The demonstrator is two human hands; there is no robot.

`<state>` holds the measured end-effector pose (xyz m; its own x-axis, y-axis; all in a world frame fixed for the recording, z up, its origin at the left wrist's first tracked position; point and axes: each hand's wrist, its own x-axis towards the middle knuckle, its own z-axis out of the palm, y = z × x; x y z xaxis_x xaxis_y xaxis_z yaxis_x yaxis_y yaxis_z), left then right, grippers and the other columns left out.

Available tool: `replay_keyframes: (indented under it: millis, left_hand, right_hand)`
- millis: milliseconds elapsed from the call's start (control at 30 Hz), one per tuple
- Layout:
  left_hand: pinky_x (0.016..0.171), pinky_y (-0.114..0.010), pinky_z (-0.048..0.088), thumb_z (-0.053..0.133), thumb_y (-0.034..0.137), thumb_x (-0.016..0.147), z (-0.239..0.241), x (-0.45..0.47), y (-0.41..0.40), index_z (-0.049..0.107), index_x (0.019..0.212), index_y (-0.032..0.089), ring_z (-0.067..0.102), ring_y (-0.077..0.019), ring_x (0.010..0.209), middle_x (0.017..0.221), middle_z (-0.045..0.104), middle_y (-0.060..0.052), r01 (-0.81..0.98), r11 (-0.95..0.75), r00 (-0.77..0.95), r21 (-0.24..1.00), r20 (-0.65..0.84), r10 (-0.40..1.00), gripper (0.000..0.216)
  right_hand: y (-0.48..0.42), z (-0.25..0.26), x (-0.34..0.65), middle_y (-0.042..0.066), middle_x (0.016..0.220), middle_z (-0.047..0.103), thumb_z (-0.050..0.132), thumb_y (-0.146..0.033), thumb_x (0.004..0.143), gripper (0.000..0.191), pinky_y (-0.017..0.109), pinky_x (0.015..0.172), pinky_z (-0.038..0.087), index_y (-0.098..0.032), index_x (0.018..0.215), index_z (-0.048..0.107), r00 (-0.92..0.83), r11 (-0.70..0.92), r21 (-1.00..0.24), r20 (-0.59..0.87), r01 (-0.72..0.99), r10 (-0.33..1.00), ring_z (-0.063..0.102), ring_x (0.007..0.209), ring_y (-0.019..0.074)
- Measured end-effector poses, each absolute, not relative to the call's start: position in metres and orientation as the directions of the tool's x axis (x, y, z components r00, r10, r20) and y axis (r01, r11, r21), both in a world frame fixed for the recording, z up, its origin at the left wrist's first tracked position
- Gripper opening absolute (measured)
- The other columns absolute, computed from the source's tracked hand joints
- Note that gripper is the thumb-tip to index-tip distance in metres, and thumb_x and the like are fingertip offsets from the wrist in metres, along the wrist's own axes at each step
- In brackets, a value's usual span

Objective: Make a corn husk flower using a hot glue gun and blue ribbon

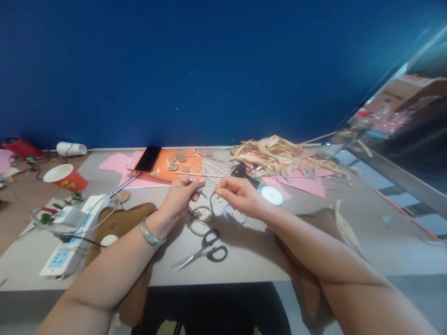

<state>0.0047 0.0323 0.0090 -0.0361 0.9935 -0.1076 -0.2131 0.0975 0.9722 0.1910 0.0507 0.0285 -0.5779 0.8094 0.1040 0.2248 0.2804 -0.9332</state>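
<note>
My left hand, with a bracelet on its wrist, is closed in a pinch on a thin light blue ribbon. Across a small gap, my right hand also has thumb and fingertips pressed together; what lies between them is too small to make out. Below both hands, a looped dark cord rests on the table. Nearer to me lie scissors with black handles, blades partly apart. A white spool with light blue ribbon sits beside my right wrist.
Behind the hands are an orange sheet with small round discs, a phone, and a heap of dried straw-like strips. At left stand a paper cup and a power strip with cables. A blue partition closes the back.
</note>
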Motion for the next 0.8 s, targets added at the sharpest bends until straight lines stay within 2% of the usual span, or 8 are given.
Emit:
replay_keyframes:
  millis: [67,167,267,367,500,633,700,800]
  left_hand:
    - [0.043,-0.021,0.025,0.079,0.043,0.065,0.008,0.004,0.035,0.057,0.056,0.014,0.037,-0.0037,0.04,0.044,0.045,0.005,-0.256,0.11,0.005,0.96,-0.113,0.994,0.037]
    - [0.047,-0.021,0.031,0.08,0.042,0.064,0.005,0.0,0.038,0.061,0.061,0.014,0.043,-0.005,0.045,0.051,0.052,0.003,-0.273,0.075,0.041,0.959,-0.066,0.997,0.033]
    - [0.048,-0.022,0.033,0.078,0.043,0.067,0.002,-0.004,0.039,0.065,0.066,0.014,0.045,-0.0061,0.047,0.053,0.056,0.002,-0.219,0.027,-0.009,0.975,-0.03,1.0,0.031]
    - [0.047,-0.021,0.03,0.077,0.042,0.068,0.001,-0.005,0.038,0.065,0.066,0.015,0.042,-0.0054,0.044,0.048,0.051,0.004,-0.165,-0.015,-0.094,0.986,-0.001,0.996,0.03]
    - [0.045,-0.021,0.027,0.078,0.041,0.067,0.0,-0.004,0.039,0.063,0.063,0.015,0.036,-0.0036,0.041,0.045,0.047,0.006,-0.18,-0.067,-0.135,0.981,0.042,0.99,0.031]
    - [0.043,-0.021,0.025,0.082,0.038,0.061,0.004,-0.003,0.041,0.062,0.065,0.014,0.039,-0.003,0.043,0.054,0.055,0.004,-0.272,-0.033,-0.165,0.962,-0.013,0.986,0.032]
    - [0.042,-0.02,0.026,0.085,0.035,0.055,0.007,-0.003,0.043,0.063,0.074,0.014,0.043,-0.0039,0.045,0.06,0.06,0.002,-0.335,0.009,-0.184,0.942,-0.075,0.98,0.036]
    - [0.042,-0.018,0.028,0.087,0.028,0.051,0.01,-0.005,0.045,0.059,0.086,0.016,0.045,-0.0037,0.045,0.06,0.058,0.005,-0.413,0.051,-0.195,0.909,-0.143,0.97,0.047]
  right_hand:
    - [0.053,0.025,0.19,-0.007,0.048,0.041,0.058,-0.043,0.084,0.028,0.018,0.038,0.027,-0.016,0.076,0.056,-0.564,0.261,-0.937,0.088,0.234,0.821,0.036,0.04,0.0055]
    - [0.058,0.021,0.19,-0.006,0.049,0.044,0.059,-0.042,0.082,0.027,0.017,0.038,0.029,-0.016,0.077,0.057,-0.542,0.233,-0.942,0.069,0.242,0.838,0.038,0.04,0.0052]
    - [0.06,0.021,0.191,-0.006,0.05,0.047,0.059,-0.04,0.082,0.025,0.017,0.037,0.029,-0.014,0.083,0.062,-0.528,0.233,-0.936,0.063,0.263,0.847,0.039,0.038,0.0049]
    - [0.06,0.023,0.192,-0.006,0.05,0.048,0.057,-0.037,0.084,0.027,0.018,0.038,0.029,-0.013,0.094,0.066,-0.559,0.235,-0.928,0.036,0.288,0.829,0.04,0.039,0.0055]
    - [0.059,0.024,0.192,-0.004,0.056,0.052,0.056,-0.036,0.085,0.025,0.018,0.039,0.031,-0.013,0.091,0.064,-0.568,0.224,-0.932,0.026,0.284,0.823,0.041,0.04,0.0054]
    - [0.057,0.024,0.192,-0.003,0.058,0.052,0.054,-0.034,0.086,0.022,0.018,0.04,0.031,-0.014,0.088,0.061,-0.597,0.245,-0.933,0.042,0.264,0.801,0.04,0.042,0.0059]
    - [0.056,0.024,0.191,-0.003,0.058,0.051,0.053,-0.032,0.086,0.02,0.019,0.04,0.03,-0.014,0.088,0.061,-0.613,0.279,-0.925,0.066,0.26,0.788,0.039,0.043,0.0065]
    - [0.054,0.024,0.189,-0.002,0.059,0.052,0.051,-0.029,0.088,0.019,0.02,0.043,0.029,-0.014,0.089,0.062,-0.622,0.364,-0.891,0.127,0.272,0.773,0.038,0.045,0.007]
